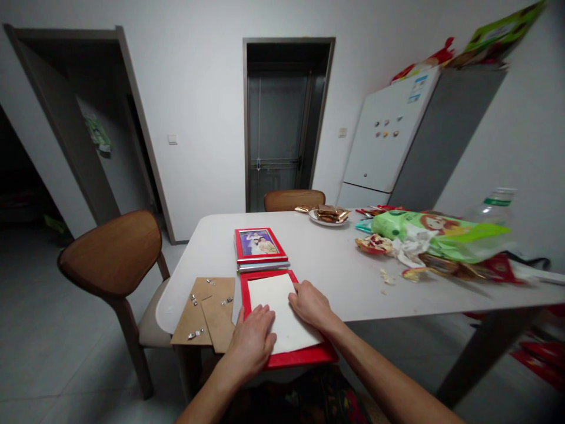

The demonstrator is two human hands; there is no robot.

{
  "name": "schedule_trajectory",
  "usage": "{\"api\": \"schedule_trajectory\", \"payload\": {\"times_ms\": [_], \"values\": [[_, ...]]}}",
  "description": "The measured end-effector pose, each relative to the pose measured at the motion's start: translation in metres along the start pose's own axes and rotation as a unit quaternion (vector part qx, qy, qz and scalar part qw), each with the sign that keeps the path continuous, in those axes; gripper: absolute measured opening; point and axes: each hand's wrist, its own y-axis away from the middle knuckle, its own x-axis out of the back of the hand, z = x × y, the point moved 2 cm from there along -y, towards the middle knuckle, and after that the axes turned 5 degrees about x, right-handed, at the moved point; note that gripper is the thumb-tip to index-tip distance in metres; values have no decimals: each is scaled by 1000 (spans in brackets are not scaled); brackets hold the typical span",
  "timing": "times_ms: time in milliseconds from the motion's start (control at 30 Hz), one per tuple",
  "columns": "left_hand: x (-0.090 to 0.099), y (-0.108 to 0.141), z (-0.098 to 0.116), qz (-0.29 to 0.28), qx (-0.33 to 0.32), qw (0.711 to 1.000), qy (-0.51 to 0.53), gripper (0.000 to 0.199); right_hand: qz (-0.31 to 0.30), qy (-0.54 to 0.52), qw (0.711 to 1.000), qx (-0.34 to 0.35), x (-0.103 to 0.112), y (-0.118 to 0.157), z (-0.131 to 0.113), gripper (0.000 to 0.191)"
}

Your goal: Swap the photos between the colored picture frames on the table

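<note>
A red picture frame (300,358) lies face down at the table's near edge, with a white sheet (278,306) inside its border. My left hand (253,338) rests flat on the frame's left side, its fingertips on the sheet. At the sheet's right edge is my right hand (310,303), fingers curled in and pressed together; what they grip, if anything, is hidden. Just beyond lies a stack of frames, topped by a red one with a photo (261,242). Left of my left hand are brown backing boards (188,321) with metal clips (195,334).
A wooden chair (117,253) stands at the table's left, another chair (294,199) behind it. Toward the back is a plate (329,221) of wrapped snacks. On the right lie a green bag (441,232), a piece of opened fruit (374,244), crumpled tissue and a clear bottle (497,206).
</note>
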Motion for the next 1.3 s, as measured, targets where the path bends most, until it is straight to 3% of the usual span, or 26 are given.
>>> {"api": "schedule_trajectory", "payload": {"times_ms": [133,267,400,500,633,733,800,933,1067,1300], "values": [[0,-5,1,-14,-26,1000,7,44,4,40,999,10,-1,3,-3,28],[6,0,-7,22,-12,999,48,46,28,33,999,7,1,4,-2,33],[16,22,-35,70,34,995,66,46,47,38,998,31,0,7,0,41],[23,42,-63,90,68,993,41,48,36,62,996,57,-5,8,1,30],[27,56,-94,88,115,988,-47,59,43,82,995,42,-9,3,0,25],[25,57,-109,123,146,975,-117,59,47,52,996,54,-9,3,-13,28],[21,54,-114,152,127,971,-133,56,42,2,994,101,-7,9,-31,31],[18,51,-111,216,67,967,-117,47,-5,-114,970,216,-4,28,-81,39],[21,49,-97,246,50,963,-102,39,-47,-126,957,258,-8,36,-119,51],[26,47,-76,233,66,963,-117,41,-31,-120,960,253,-14,30,-124,55]]}}
